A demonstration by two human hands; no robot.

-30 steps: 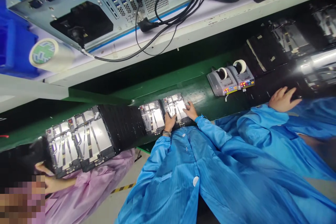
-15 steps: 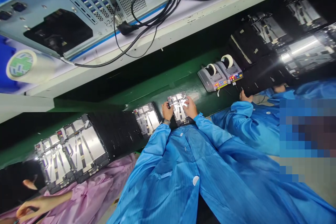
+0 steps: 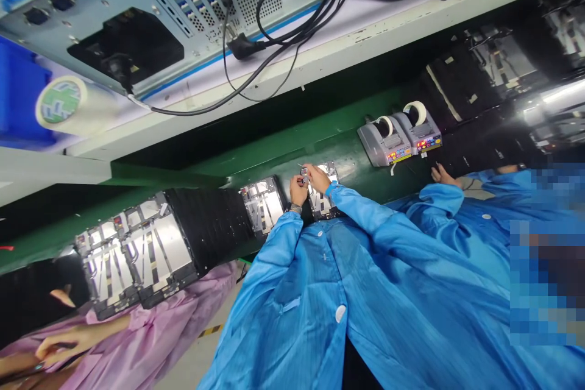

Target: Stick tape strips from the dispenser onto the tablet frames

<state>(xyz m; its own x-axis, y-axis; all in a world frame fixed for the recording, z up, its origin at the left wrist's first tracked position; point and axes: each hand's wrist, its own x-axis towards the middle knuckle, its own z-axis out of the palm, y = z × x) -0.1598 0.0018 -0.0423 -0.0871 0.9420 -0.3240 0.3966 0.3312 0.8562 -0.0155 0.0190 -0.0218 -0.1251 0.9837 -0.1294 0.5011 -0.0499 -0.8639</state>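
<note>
left hand (image 3: 298, 191) + right hand (image 3: 319, 178) pinching small metal part (image 3: 304, 178) at fingertips | working close together, low over tablet frame (image 3: 322, 207) on belt (image 3: 347, 155)

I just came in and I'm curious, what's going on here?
A person in a blue coat pinches a small metal piece between their left hand and right hand, above a flat metal panel on a green work surface. Another person's hand is near two tape dispensers.

Device frames (image 3: 262, 204) on conveyor belt (image 3: 320, 152)
</note>
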